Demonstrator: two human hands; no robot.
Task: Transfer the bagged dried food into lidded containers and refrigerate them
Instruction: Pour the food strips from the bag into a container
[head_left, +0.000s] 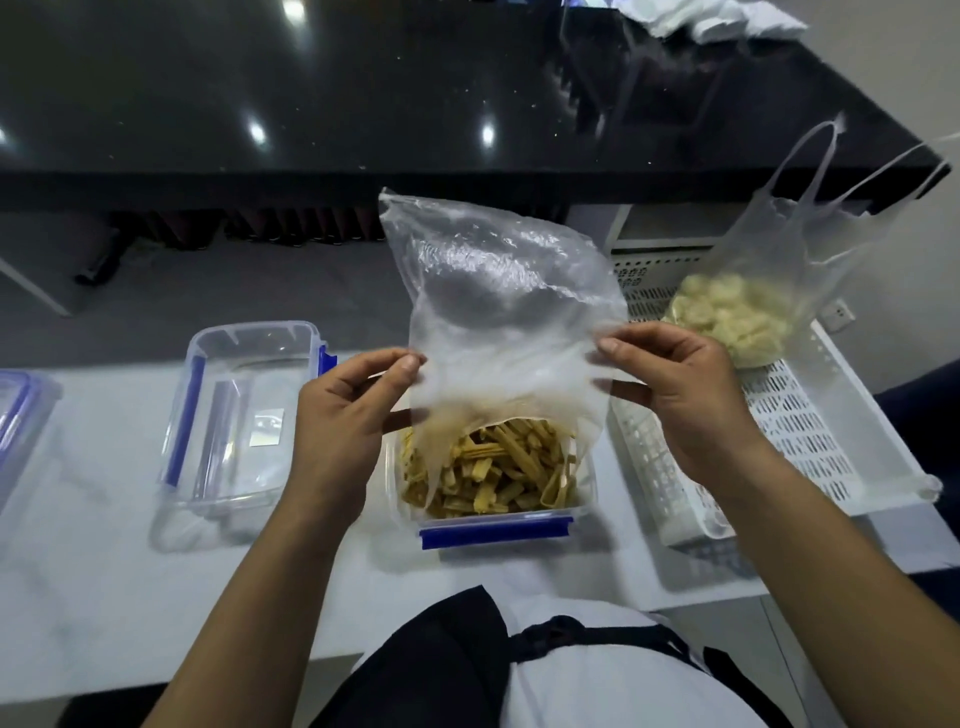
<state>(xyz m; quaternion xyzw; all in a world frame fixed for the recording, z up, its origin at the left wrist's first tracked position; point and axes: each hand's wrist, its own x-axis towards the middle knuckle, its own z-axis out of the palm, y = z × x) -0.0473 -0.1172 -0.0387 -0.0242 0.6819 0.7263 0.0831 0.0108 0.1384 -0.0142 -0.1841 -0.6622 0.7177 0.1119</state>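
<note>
Plastic film is pinched on both sides: the clear bag (498, 312) is held inverted, its mouth turned down toward 6 o'clock over the open container (493, 483), its closed bottom standing up toward 12 o'clock. The left hand (343, 415) has thumb and forefinger closed on the bag's 9 o'clock edge, and the right hand (680, 395) has the same pinch on the 3 o'clock edge; each grip is a narrow fingertip pinch on film alone, with nothing else held. The bag's long axis runs 12 to 6, roughly upright, and the container lies directly below the two grips, at 6 o'clock from them and about equally near to either hand. The yellow dried strips (493, 467) are seen heaped in the container, which sits on the white tabletop (104, 597) just ahead of the person, its blue clip (493, 535) at the near edge. The bag looks all but emptied, so the pour is judged nearly complete, and the coming move is judged to be a lift of the film straight up toward 12 o'clock, clear of the rim. An empty lidded-type container (239, 415) lies at 9 o'clock of the filled one, and a second bag of pale food (737, 322) rests in the white basket (831, 447) at 2 o'clock, not yet emptied.
</note>
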